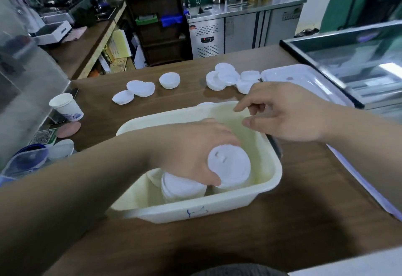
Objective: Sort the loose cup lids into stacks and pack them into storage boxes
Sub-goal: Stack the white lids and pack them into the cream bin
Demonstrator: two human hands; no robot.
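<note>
Packing is sitting roughly at the halfway mark on the brown wooden table. The left hand is reaching into the cream rectangular plastic storage box, its grip curled around a tall stack of white round plastic cup lids at the box's near right corner. A second stack of white lids is sitting just beside it, partly under the hand. The right hand is hovering above the box's far right wall, grip loose, fingers half-extended and holding nothing.

Waiting on the far side of the table are a left cluster of flat white lids, a short white lid stack standing alone, and a jumbled heap of domed white lids. All are lying well apart from the box and, by the look of it, are yet to be stacked and packed.

A flat white plastic box cover is lying beside the heap, near a glass display case. A white paper cup with a blue print is standing at the left edge, away from the work. Nothing appears to be blocking the box's open far half.
</note>
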